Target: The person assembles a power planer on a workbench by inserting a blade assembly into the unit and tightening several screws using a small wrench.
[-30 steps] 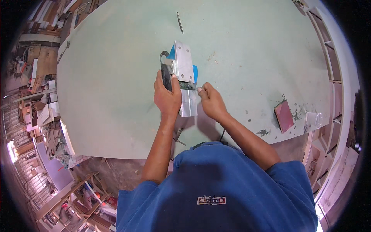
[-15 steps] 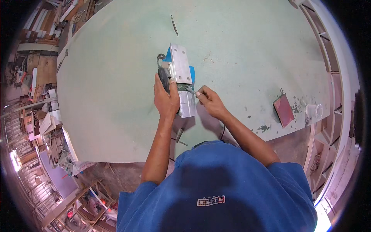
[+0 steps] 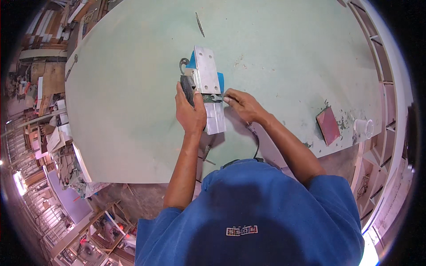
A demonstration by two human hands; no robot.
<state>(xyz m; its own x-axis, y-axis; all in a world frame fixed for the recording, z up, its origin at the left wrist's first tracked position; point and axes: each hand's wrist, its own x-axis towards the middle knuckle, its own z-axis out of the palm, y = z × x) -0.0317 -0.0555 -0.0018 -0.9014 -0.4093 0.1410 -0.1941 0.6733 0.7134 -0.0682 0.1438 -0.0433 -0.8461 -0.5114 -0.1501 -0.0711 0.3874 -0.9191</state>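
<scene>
An upturned electric hand planer (image 3: 206,71) lies on the pale green table, its silver sole plates facing up and bits of blue body showing at the sides. My left hand (image 3: 191,116) is closed around the planer's black part on its left side, thumb near the dark gap between the plates. In my right hand (image 3: 244,106) is a small open-end wrench (image 3: 216,98), pinched at its right end. The wrench's jaw sits in that gap, over the cutter drum. Whatever the jaw grips is too small to make out.
Toward the far side lies a thin dark metal piece (image 3: 200,24). A reddish block (image 3: 328,126) and a clear plastic cup (image 3: 366,128) stand at the right among dark wet spots. A black cable (image 3: 256,141) runs near my body. Shelving (image 3: 385,97) borders the right edge.
The wrench has swung from slanting toward me to nearly level across the gap. My right hand has moved slightly away from me with it. My left hand keeps its hold.
</scene>
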